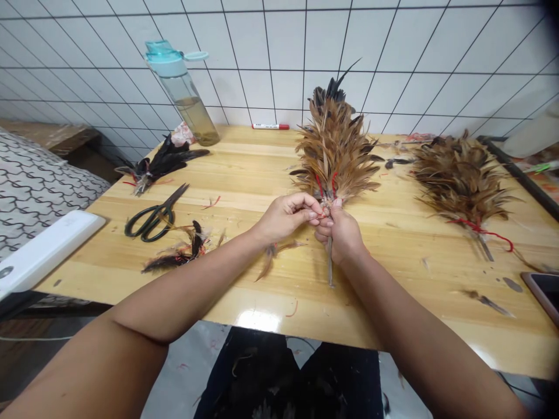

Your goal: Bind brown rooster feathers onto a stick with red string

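A brown feather duster [334, 148] with dark feathers at its tip stands in front of me, its thin stick pointing toward the table's near edge. My right hand [345, 233] is wrapped round the base of the feathers and the upper stick, thumb on top. Close against it, my left hand [292, 215] pinches a red string at the binding, thumb and forefinger together. Red strands also show among the lower feathers. A second feather duster [463, 177], bound with red string, lies to the right, apart from both hands.
Black-handled scissors [152, 221] and a black feather bundle [163, 160] lie at left, near a water bottle [192, 105]. A red marker [271, 126] rests by the tiled wall. A white device [52, 250] is at the left edge, a phone [544, 294] at right.
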`<state>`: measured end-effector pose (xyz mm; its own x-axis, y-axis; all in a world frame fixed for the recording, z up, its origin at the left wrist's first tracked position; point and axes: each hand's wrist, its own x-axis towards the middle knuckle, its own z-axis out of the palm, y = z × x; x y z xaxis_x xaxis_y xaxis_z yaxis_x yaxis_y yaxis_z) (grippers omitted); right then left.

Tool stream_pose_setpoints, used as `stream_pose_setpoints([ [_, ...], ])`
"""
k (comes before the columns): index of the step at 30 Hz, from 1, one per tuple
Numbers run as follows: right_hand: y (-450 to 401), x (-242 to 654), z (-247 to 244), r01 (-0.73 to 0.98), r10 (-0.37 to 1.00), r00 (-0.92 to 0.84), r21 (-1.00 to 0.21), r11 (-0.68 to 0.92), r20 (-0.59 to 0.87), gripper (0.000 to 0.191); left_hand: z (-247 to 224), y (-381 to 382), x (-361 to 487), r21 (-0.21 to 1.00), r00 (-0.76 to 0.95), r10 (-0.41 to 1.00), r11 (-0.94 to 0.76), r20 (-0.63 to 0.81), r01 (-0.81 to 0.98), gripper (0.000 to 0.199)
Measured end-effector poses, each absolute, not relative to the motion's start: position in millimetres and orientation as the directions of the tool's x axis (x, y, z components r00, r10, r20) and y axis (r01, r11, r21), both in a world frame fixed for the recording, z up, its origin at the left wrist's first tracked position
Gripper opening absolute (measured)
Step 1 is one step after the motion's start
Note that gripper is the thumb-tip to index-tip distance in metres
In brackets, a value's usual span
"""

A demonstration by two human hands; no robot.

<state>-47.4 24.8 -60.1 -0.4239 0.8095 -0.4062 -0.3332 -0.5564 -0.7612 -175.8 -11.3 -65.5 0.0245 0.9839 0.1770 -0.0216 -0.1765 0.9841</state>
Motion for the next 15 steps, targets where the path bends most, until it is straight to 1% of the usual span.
stream_pose_setpoints([
  [6, 25.2, -46.5, -59.5, -0.338, 0.8, -0.434, -0.748, -0.571, -0.415, 0.041, -70.0, -7.6, -180.1, 0.989, 0.044, 0.991, -0.125, 0.129, -0.081, 0.019],
  [11, 26.2, -46.5, -61.9, -0.335, 0.802, -0.436, -0.753, -0.566, -0.409, 0.041, -72.8, -5.3, -174.9, 0.97, 0.003, 0.999, -0.034, 0.036, -0.24, 0.033],
  [13, 26.4, -46.8, -62.4, -0.337, 0.806, -0.436, -0.758, -0.558, -0.399, 0.04, -74.5, -5.1, -173.2, 0.961, -0.005, 1.0, -0.028, 0.028, -0.274, 0.037],
  [15, 26.4, -47.1, -62.8, -0.34, 0.811, -0.434, -0.762, -0.55, -0.392, 0.041, -76.1, -5.3, -172.8, 0.961, -0.007, 0.999, -0.043, 0.042, -0.274, 0.038],
])
